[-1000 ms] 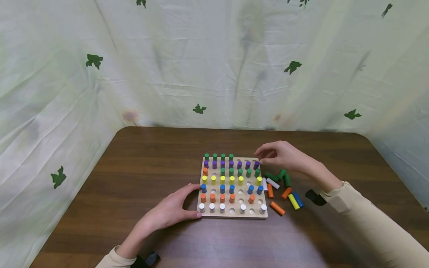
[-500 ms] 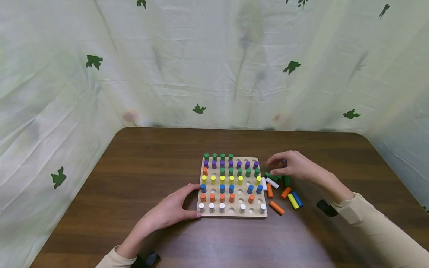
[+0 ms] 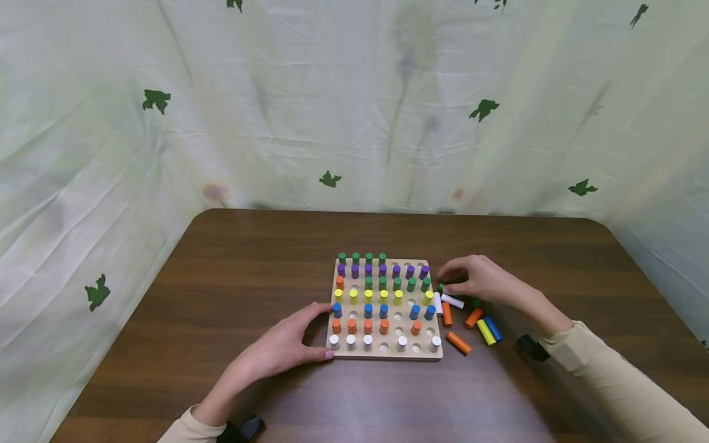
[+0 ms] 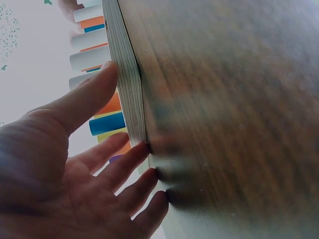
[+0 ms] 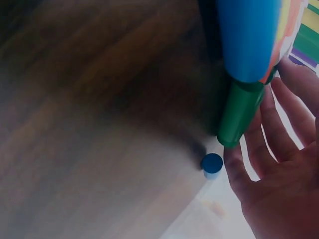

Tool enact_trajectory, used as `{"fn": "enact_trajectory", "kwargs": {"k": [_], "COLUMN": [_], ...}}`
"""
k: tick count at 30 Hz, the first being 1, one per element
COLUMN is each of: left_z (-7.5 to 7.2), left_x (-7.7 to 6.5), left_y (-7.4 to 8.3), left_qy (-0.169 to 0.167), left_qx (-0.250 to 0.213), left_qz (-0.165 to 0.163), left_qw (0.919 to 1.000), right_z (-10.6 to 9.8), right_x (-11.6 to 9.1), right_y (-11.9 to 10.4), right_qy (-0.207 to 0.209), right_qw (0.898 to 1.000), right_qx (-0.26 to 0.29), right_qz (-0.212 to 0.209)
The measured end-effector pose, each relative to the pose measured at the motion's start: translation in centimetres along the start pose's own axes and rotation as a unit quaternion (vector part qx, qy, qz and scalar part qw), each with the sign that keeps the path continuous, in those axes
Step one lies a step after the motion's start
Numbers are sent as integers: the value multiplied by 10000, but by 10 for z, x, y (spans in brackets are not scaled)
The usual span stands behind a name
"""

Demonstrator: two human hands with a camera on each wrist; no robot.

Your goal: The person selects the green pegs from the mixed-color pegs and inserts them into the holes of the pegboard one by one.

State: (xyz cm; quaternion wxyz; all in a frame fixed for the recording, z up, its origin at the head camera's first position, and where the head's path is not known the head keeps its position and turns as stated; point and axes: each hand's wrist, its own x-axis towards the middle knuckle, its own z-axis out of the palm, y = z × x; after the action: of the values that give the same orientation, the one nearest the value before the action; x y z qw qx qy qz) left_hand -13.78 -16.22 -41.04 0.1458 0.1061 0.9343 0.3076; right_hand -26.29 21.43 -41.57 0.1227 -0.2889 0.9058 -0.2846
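A wooden pegboard (image 3: 384, 351) carries rows of coloured pegs standing in its holes, with several holes bare. My left hand (image 3: 282, 346) rests against the board's left side, thumb at the near corner and fingers along the edge; in the left wrist view its fingers (image 4: 122, 169) are loosely extended. Just right of the board, my right hand (image 3: 479, 277) pinches a green peg (image 3: 441, 287) between thumb and fingertips, the hand covering most of it. Another green peg (image 5: 241, 112) lies beside those fingers in the right wrist view.
Right of the board lie loose pegs: white (image 3: 452, 301), orange (image 3: 458, 344), yellow (image 3: 485, 333) and blue (image 3: 493, 328). A small blue peg (image 5: 212, 164) stands apart behind the right hand, hidden in the head view. A pale curtain (image 3: 354, 123) hangs beyond the brown table (image 3: 266, 246).
My right hand has drawn back from the board's far right corner, then come down and slightly left onto the green peg in the pile. The left hand and board stay put.
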Motion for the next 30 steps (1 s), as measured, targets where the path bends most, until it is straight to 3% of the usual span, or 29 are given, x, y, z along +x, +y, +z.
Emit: {"fn": "enact_trajectory", "kwargs": {"k": [12,30], "left_z": [0,0], "left_x": [0,0], "left_y": [0,0], "left_qy": [25,24], "left_qx": [39,25], "left_qz": [16,83], "left_qw": [10000,10000], "right_z": [4,-2], "right_x": [3,-1], "right_y": [-4,-4], "right_qy": [94,308], "right_qw": [9999,9992], "right_qx": [-60,-197], "right_qz": [89,-191]}}
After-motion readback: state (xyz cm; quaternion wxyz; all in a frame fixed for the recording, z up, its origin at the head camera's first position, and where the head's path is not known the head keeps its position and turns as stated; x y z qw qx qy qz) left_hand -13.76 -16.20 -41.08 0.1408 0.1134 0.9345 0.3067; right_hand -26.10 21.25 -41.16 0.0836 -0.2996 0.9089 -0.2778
